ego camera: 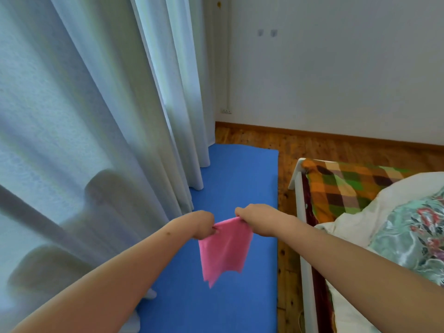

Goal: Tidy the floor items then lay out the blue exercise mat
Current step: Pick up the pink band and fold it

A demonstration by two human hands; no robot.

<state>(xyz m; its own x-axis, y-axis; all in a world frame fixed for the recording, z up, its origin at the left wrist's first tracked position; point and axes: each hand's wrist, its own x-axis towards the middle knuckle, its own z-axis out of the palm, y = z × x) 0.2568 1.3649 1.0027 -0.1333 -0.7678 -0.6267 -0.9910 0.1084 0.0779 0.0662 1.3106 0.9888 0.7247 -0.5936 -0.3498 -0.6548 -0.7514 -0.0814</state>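
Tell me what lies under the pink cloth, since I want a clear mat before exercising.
The pink cloth hangs from the left hand and right hand, above the blue mat. Bare mat surrounds it; the patch directly behind it is hidden.

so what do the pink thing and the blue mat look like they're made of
Pink cloth: thin, soft fabric, probably microfibre; it hangs limp and creased from both hands. Blue exercise mat: looks like matte foam; flat, no sheen, one far corner slightly lifted.
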